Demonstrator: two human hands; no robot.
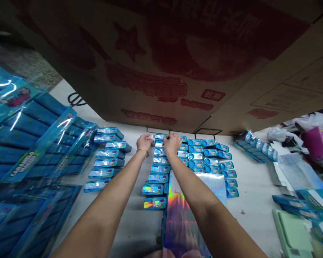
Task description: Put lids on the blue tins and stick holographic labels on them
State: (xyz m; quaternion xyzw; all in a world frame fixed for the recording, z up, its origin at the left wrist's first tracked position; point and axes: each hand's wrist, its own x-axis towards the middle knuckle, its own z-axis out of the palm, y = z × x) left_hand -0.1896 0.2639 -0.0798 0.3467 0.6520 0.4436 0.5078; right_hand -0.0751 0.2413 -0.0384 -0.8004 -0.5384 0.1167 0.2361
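My left hand (144,142) is closed in a pinch beside the far end of a column of small blue boxes. Whatever lies between its fingertips is too small to make out. My right hand (172,144) curls over the same column, fingertips at the farthest blue box (159,137); what they grip is hidden. Nearer boxes of this column have shiny tops, such as the rainbow-glinting box (155,203). Under my right forearm lies a holographic sheet (193,200). More blue boxes (196,156) stand in columns right of my hand.
A large printed cardboard carton (161,71) looms behind the boxes. Another column of blue boxes (104,163) stands left, beside plastic-wrapped blue packs (29,143). On the right are a box row (255,145), a pale green device (293,229) and a shiny sheet (298,172).
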